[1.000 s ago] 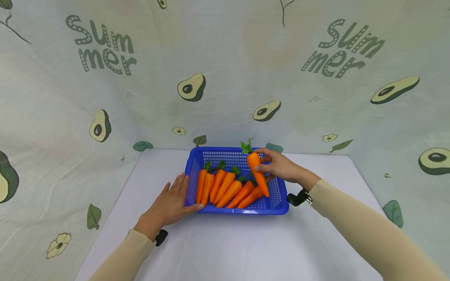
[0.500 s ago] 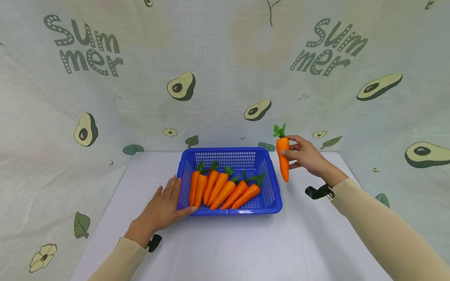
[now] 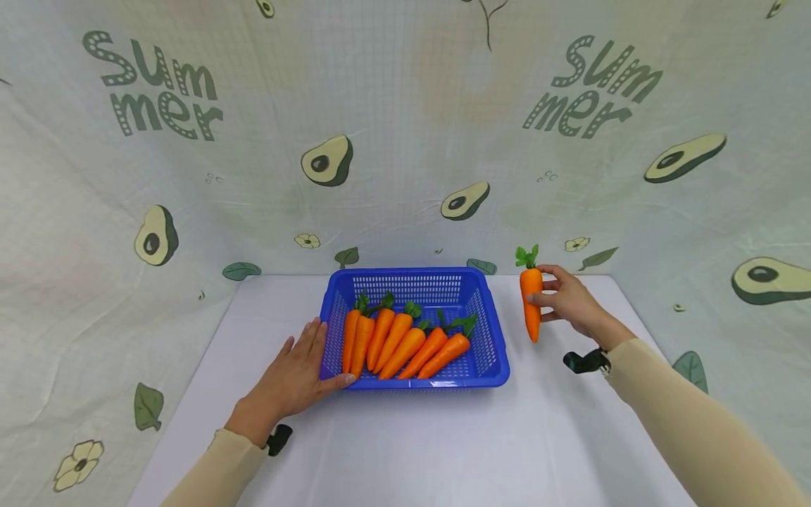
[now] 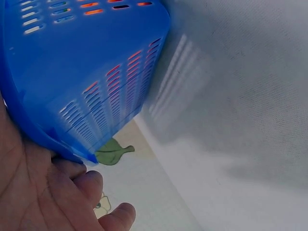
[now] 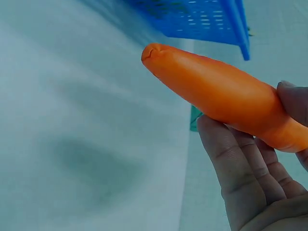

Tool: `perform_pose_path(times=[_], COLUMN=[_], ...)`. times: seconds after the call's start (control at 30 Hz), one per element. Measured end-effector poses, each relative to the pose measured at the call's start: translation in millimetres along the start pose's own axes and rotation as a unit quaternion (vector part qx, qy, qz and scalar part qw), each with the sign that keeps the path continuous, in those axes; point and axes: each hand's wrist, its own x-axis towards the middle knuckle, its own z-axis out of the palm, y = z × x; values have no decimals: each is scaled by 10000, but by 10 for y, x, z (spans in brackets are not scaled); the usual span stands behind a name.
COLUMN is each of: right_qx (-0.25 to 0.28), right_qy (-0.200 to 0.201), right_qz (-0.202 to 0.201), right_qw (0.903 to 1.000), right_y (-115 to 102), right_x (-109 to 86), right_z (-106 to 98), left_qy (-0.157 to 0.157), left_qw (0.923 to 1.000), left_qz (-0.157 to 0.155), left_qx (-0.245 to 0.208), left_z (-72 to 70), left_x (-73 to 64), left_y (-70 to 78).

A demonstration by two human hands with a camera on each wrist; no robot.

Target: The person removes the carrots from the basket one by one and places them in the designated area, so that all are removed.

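A blue plastic basket (image 3: 405, 384) holds several orange carrots (image 3: 402, 352) with green tops, lying side by side toward its front left. My left hand (image 3: 288, 384) rests on the basket's left rim, fingers straight and thumb along the front corner. In the left wrist view its palm (image 4: 29, 187) lies against the rim. To the right of the basket, my right hand (image 3: 573, 303) pinches a single carrot (image 3: 531, 299), leaves up and tip down. The right wrist view shows this carrot (image 5: 216, 89) between thumb and fingers, above the white surface with a shadow below it.
The basket stands on a white-covered table (image 3: 405, 451). Behind it and at the sides hangs a pale cloth (image 3: 393, 91) printed with avocados, leaves and lettering. A black wrist camera (image 3: 586, 361) sits on the right wrist, another black camera (image 3: 279, 439) on the left.
The right hand has lifted a carrot out over the basket's right side, carried it right and lowered it slightly. The left hand stays on the rim; the head view has shifted a little.
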Motion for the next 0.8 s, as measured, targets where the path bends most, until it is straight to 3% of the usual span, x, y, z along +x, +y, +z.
perform_pose_path(times=[0.8], right_qx=[-524], right_qy=[-333], right_qz=[556], right_qw=[9965], right_y=[315], right_x=[214], right_z=[289], left_qy=[31], left_qw=[9998], left_qz=[36], left_qx=[210], left_z=[-7], left_x=[21], left_y=[-1])
